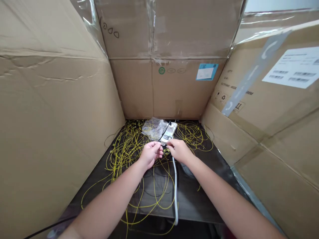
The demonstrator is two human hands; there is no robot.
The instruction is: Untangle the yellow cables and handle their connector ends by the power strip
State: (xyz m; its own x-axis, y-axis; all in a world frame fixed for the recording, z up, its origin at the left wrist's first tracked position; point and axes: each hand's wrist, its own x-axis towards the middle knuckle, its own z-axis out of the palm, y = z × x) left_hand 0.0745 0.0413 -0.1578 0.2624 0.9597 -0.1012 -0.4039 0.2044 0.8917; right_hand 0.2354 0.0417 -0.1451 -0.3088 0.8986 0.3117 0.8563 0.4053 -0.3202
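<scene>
My left hand [151, 154] is closed, thumb and fingertips pinched together at the near end of a white oblong device [168, 132]. My right hand [179, 150] faces it from the other side, its fingers also pinched. Something small and dark shows between the fingertips, too small to name. A black cord [163, 134] runs along the device. From beside the right hand a thick white cable [175, 186] comes down the table to its front edge. Thin yellow cables [122, 156] lie in a loose tangle around and under the left hand.
A crumpled clear plastic bag [154, 128] lies behind the hands. More yellow cable coils [193, 134] sit at the back right of the dark table [199, 202]. Tall cardboard boxes stand left [54, 116], behind [174, 93] and right [281, 122].
</scene>
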